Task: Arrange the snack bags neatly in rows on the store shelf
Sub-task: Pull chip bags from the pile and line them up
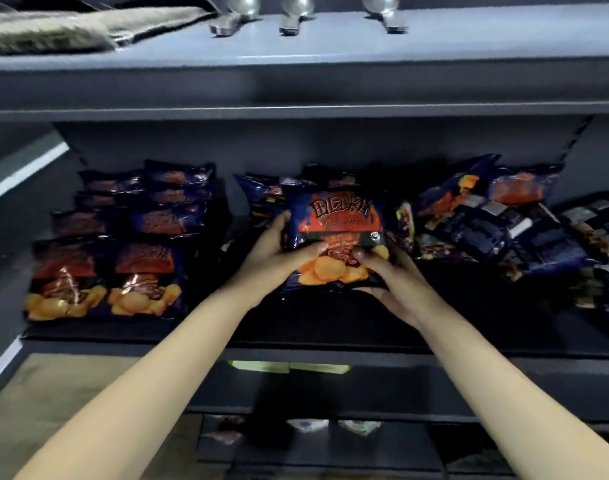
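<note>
**Shelf** (pixel 313 334): dark, middle level of a grey unit, stocked with blue-and-orange snack bags.

**Bag** (pixel 334 233): one bag held between both hands over the middle of the shelf, roughly halfway between its front and back edges. Front panel faces the camera and the print is upright. Its lower edge is at or just above the shelf surface; contact cannot be told.

**Left hand** (pixel 279 251): grips the bag's left side. The thumb lies across the front near the lower middle and the fingers curl round the left edge to the back.

**Right hand** (pixel 386 275): grips the bag's lower right corner. The thumb presses on the front just beside the left thumb, and the fingers are cupped under and behind the bottom edge.

**Rows** (pixel 144 216): left part of the shelf. Two columns of bags side by side, faces up, each overlapping the one behind, running from near the front edge to the back. They lie apart from the held bag, with a dark gap between.

**Back bags** (pixel 258 195): a few bags directly behind the held one, toward the back edge, partly hidden by it.

**Heap** (pixel 483 223): right part of the shelf. Bags piled loosely, tilted at mixed angles, some with the back side up, reaching to the right edge of view.

**Upper shelf** (pixel 296 81): carries three shiny metal pieces (pixel 298 12) and a flat grey bundle (pixel 71 29) at its left end; both are blurred.

**Lower shelf** (pixel 330 445): small pale packs (pixel 358 426), too dim to identify.
</note>
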{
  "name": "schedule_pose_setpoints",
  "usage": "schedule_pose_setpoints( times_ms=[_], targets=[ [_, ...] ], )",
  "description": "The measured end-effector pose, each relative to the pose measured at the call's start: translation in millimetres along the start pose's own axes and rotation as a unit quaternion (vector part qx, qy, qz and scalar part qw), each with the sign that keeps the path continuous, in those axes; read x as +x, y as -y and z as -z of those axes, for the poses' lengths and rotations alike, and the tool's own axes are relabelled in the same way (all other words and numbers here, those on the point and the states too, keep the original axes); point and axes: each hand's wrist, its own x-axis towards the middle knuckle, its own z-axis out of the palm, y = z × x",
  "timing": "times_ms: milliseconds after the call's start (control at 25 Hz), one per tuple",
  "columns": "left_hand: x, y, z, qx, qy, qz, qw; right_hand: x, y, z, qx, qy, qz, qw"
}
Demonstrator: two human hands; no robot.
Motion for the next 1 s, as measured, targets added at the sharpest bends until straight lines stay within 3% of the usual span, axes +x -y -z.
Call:
schedule_pose_setpoints(
  times_ms=[240, 360, 440, 480, 560, 720, 920, 1000],
  targets=[
    [-32.0, 17.2, 76.9, 0.032, -0.186, 0.038, 0.981, 30.7, -39.3, -75.6, -0.033, 0.157, 0.017, 0.987],
    [-40.4, 19.4, 104.0, 0.015, -0.276, 0.049, 0.96, 48.7, -53.7, -101.8, -0.02, 0.144, 0.042, 0.989],
    [-40.8, 19.0, 128.0, 0.02, -0.284, 0.039, 0.958, 64.4, -61.5, -117.5, -0.147, 0.081, 0.11, 0.98],
    [-39.8, 15.6, 139.3, 0.028, -0.272, 0.032, 0.961, 74.0, -64.3, -123.8, -0.245, 0.051, 0.161, 0.955],
    [-33.9, 11.2, 159.0, 0.053, -0.236, 0.015, 0.97, 92.4, -69.4, -134.5, -0.429, 0.038, 0.247, 0.868],
    [-22.9, 16.5, 180.1, 0.078, -0.202, -0.016, 0.976, 123.6, -68.6, -145.3, -0.606, 0.008, 0.329, 0.724],
    [-3.1, 20.6, 199.6, 0.089, -0.214, -0.027, 0.972, 149.7, -50.4, -156.3, -0.796, 0.033, 0.205, 0.569],
    [6.8, 20.2, 202.6, 0.075, -0.224, -0.021, 0.972, 155.7, -56.3, -153.9, -0.827, 0.037, 0.166, 0.535]
  ],
)
